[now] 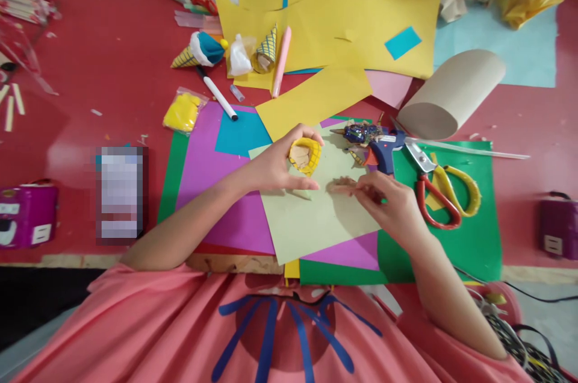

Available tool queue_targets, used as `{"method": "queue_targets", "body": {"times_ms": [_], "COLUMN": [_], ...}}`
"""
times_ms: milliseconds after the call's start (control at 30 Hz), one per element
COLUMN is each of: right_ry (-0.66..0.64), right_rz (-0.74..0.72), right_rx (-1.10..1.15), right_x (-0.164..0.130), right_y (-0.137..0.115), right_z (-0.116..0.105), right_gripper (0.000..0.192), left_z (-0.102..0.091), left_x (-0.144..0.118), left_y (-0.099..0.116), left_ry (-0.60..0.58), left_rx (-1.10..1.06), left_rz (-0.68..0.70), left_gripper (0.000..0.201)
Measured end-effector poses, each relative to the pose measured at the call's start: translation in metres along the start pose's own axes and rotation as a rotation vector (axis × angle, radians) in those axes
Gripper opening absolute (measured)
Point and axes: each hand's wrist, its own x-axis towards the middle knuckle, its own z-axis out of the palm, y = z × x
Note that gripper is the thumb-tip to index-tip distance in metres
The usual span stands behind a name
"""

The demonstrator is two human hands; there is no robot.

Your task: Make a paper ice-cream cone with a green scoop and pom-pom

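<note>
My left hand (291, 166) is curled around a small yellow paper cone (319, 157) with a grid drawn on it. The cone's wide end faces up, and beige crumpled paper (300, 156) shows inside it. To the right, my right hand (391, 202) pinches a strip of light brown paper (342, 185) just above a pale green sheet (289, 238). Close beyond that hand lies a blue glue gun (386, 148) with a dark, glittery nozzle end. Scissors (424, 160) with red and yellow handles rest beside it on green paper (478, 250).
A cardboard tube (456, 91) lies at the right. Farther back are a finished-looking cone with blue top (201, 50), a gridded cone (266, 52), a pink stick (282, 61), a marker (219, 97) and large yellow sheets (370, 3). A phone (120, 193) lies left.
</note>
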Motion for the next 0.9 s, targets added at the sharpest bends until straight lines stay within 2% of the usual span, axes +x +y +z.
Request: {"method": "queue_targets", "body": {"times_ms": [133, 267, 333, 400, 500, 533, 600, 667, 767, 833, 900], "right_ry": [-0.077, -0.238, -0.254, -0.164, 0.062, 0.085, 0.039, 0.035, 0.206, 0.263, 0.226], "right_rz": [-0.102, -0.136, -0.165, -0.178, -0.102, -0.063, 0.003, 0.052, 0.139, 0.239, 0.342], "right_rx": [-0.132, -0.276, -0.292, -0.271, -0.199, -0.157, -0.056, -0.003, -0.117, -0.286, -0.382], "right_x": [-0.001, -0.003, -0.005, -0.006, -0.009, -0.009, -0.01, -0.01, -0.007, -0.002, 0.005], "right_y": [-0.002, -0.011, -0.013, -0.012, -0.007, -0.005, -0.003, 0.0, 0.009, 0.016, 0.02], "right_z": [0.004, -0.004, -0.006, -0.005, -0.002, -0.003, -0.007, -0.016, -0.028, -0.033, -0.034], "right_gripper": [0.019, 0.031, 0.031, 0.025, 0.012, 0.011, 0.013, 0.027, 0.052, 0.051, 0.039], "left_z": [0.002, 0.002, 0.002, 0.003, 0.003, 0.003, 0.003, 0.003, 0.003, 0.004, 0.004], "left_x": [0.0, 0.0, 0.0, -0.001, -0.001, -0.001, -0.001, -0.001, 0.0, 0.0, 0.0], "left_y": [-0.004, -0.008, -0.01, -0.012, -0.013, -0.014, -0.014, -0.014, -0.014, -0.013, -0.013], "left_ry": [0.027, 0.058, 0.068, 0.077, 0.089, 0.094, 0.108, 0.122, 0.145, 0.157, 0.161], "left_rx": [0.03, 0.043, 0.057, 0.08, 0.106, 0.111, 0.12, 0.135, 0.165, 0.187, 0.202], "left_rz": [0.029, 0.05, 0.063, 0.074, 0.085, 0.087, 0.089, 0.081, 0.066, 0.066, 0.079], "left_gripper": [0.061, 0.056, 0.055, 0.055, 0.055, 0.055, 0.054, 0.051, 0.047, 0.045, 0.043]}}
